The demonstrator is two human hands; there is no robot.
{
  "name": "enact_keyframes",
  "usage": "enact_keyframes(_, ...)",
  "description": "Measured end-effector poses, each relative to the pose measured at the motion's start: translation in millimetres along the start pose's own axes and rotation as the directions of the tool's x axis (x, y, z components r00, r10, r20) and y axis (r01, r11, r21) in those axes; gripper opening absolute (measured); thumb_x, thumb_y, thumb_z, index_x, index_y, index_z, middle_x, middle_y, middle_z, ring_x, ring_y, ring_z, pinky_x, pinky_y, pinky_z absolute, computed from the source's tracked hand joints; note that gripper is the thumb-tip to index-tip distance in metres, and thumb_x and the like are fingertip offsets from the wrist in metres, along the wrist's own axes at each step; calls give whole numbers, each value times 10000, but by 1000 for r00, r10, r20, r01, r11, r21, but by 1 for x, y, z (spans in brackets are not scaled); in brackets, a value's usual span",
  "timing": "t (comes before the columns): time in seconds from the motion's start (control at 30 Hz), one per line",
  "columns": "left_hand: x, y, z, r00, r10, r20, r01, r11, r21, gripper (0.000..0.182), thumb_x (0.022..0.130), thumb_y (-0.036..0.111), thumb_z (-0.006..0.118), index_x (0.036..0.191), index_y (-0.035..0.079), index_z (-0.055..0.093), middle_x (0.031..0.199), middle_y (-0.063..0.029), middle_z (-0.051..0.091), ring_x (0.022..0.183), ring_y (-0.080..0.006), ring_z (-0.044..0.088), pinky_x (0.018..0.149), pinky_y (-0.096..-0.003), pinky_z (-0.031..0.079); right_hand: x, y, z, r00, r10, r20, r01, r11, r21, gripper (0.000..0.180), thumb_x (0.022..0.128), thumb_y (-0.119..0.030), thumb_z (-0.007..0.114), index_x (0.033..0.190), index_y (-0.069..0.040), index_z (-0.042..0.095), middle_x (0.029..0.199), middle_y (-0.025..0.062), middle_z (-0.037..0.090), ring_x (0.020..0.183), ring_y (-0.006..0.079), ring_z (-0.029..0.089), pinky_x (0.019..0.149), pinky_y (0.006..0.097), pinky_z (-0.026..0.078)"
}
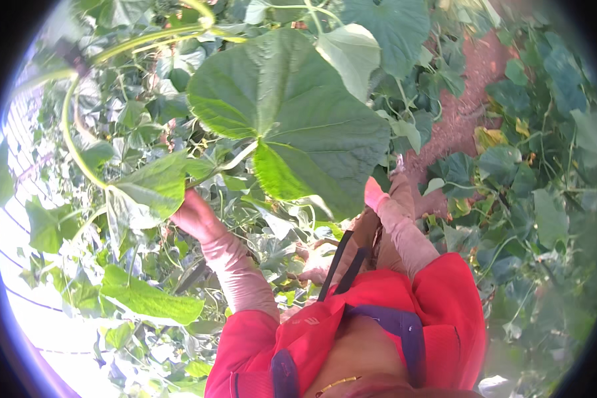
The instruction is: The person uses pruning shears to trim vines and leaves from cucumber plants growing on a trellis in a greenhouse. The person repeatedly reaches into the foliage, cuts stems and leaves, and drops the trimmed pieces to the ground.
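Observation:
My left hand (197, 217) is raised among cucumber-like vines, its fingers partly hidden behind a folded leaf (151, 186). It touches or nearly touches this leaf and a stem beside it; whether it grips either is unclear. A large toothed green leaf (318, 134) spreads in front of me, between the two hands and close to the camera. At that leaf's lower right edge is my right hand (375, 194), its fingers mostly covered, so I cannot see whether it holds anything. Both forearms are in light sleeves below red short sleeves.
A thick vine stem (68, 127) curves down at the left, close by. Dense foliage (502, 239) flanks a reddish soil path (470, 99) at the right. Dark lines of netting or wire (17, 219) cross the bright left side. Two dark straps (346, 268) hang at my front.

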State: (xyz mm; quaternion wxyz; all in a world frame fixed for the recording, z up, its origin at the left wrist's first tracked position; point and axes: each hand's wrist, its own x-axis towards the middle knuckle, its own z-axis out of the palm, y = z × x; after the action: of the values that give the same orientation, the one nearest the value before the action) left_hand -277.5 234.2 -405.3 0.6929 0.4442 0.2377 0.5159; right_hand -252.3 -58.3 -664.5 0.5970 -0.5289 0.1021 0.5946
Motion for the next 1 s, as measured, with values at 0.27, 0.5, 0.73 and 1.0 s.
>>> enact_keyframes(0.27, -44, 5, -15, 1000, 3, 21, 3, 952, -305, 94, 951, 193, 494, 954, 101, 476, 784, 1, 469, 639, -88, 390, 644, -276, 348, -164, -134, 158, 645, -351, 679, 586, 797, -145, 206, 857, -72, 583, 1058, -29, 601, 862, 19, 617, 646, 49, 534, 548, 178, 415)
enact_keyframes(0.5, -94, 18, -3, 983, -170, 67, 181, 960, -212, 228, 945, 159, 493, 1143, 72, 422, 1093, -55, 537, 1027, -163, 528, 885, -292, 445, -192, -232, 281, 299, -786, 541, 948, 177, -266, 385, 804, -62, 639, 1176, -26, 544, 1033, 121, 639, 914, 183, 613, 842, 288, 464)
enact_keyframes(0.73, -110, 53, 10, 997, 69, 32, -61, 979, -193, 212, 951, 173, 491, 1113, 36, 493, 1048, -74, 595, 946, -152, 570, 871, -302, 446, -205, -266, 233, 555, -413, 721, 751, 622, -222, 220, 933, -217, 504, 1021, -72, 645, 747, -30, 588, 573, 18, 463, 483, 159, 361)
enact_keyframes(1.0, -89, 80, 43, 909, 396, 131, -399, 917, -3, 201, 964, 158, 448, 1061, 18, 554, 1067, -138, 618, 990, -228, 589, 924, -380, 443, -172, -280, 218, 772, -167, 613, 593, 536, -600, 279, 859, -327, 557, 956, -79, 643, 768, -44, 575, 558, 21, 421, 471, 175, 308)
